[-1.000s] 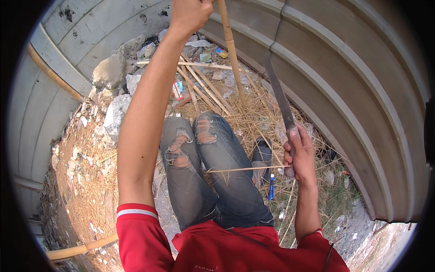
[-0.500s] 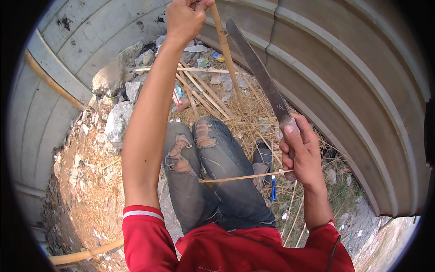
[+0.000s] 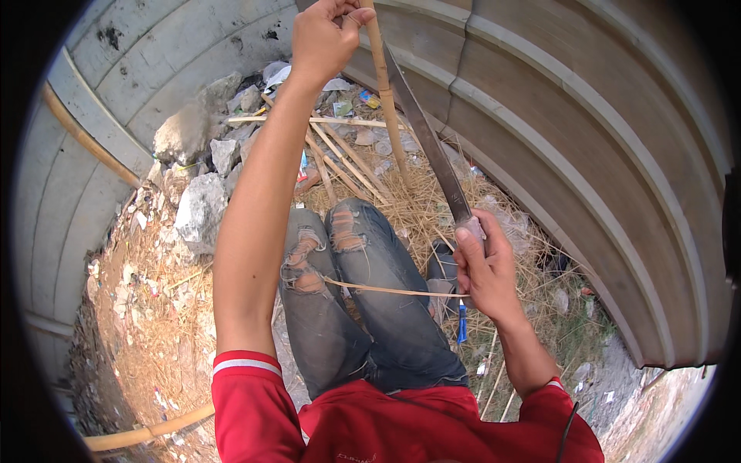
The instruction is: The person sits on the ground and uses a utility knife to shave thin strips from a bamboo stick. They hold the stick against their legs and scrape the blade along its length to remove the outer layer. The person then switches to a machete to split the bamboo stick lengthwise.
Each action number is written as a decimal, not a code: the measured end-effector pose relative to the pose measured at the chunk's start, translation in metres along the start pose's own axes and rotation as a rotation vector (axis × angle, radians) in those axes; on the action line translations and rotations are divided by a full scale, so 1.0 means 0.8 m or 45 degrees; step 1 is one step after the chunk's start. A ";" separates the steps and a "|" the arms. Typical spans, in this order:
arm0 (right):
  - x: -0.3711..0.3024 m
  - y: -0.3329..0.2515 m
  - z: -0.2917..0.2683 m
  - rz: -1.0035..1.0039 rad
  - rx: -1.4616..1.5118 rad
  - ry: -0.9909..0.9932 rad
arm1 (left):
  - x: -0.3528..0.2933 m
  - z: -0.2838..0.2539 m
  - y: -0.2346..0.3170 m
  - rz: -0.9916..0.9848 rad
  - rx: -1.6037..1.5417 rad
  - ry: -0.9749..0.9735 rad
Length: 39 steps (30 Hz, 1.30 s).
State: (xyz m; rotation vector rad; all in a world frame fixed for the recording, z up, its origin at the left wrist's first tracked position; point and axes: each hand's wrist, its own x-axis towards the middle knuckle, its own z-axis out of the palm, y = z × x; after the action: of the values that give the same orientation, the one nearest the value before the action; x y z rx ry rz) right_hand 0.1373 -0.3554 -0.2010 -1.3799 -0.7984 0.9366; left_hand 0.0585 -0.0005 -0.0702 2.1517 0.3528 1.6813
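Note:
Near the top edge, my left hand (image 3: 328, 38) is closed round the upper part of an upright bamboo pole (image 3: 385, 92), whose foot stands in the straw. My right hand (image 3: 488, 272) grips the handle of a machete (image 3: 434, 150) with a long dark blade. The blade slants up and left, its upper part close against the pole's right side; I cannot tell whether they touch. A thin bamboo strip (image 3: 386, 291) stretches from beside my right hand across my thighs. Whether the fingers pinch it too is hidden.
Several split bamboo pieces (image 3: 347, 158) lie on straw beyond my knees. Pale rocks (image 3: 202, 208) and litter are at the left. A curved corrugated metal wall (image 3: 587, 154) rises on the right, a grey wall (image 3: 177, 77) behind. A blue-handled tool (image 3: 462, 322) lies by my right wrist.
My right hand has shifted left, bringing the machete blade up beside the bamboo pole. The thin strip has moved left with it. My left hand and the pole have moved slightly right.

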 end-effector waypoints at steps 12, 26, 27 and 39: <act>-0.016 -0.044 0.028 -0.559 0.186 0.241 | 0.005 0.037 0.032 0.144 0.230 0.050; 0.025 -0.012 -0.012 0.200 0.628 -0.093 | -0.002 0.013 0.013 -0.021 0.111 0.018; 0.020 -0.024 -0.010 0.150 0.512 -0.039 | -0.003 0.009 0.013 -0.011 0.175 0.033; 0.055 0.059 0.007 -0.398 -0.938 0.225 | -0.002 0.018 0.025 0.084 0.350 0.063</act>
State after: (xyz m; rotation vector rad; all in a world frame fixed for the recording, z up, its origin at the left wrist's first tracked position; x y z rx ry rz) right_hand 0.1476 -0.3153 -0.2505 -1.8573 -1.2470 0.2609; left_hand 0.0713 -0.0210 -0.0657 2.3407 0.5625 1.8157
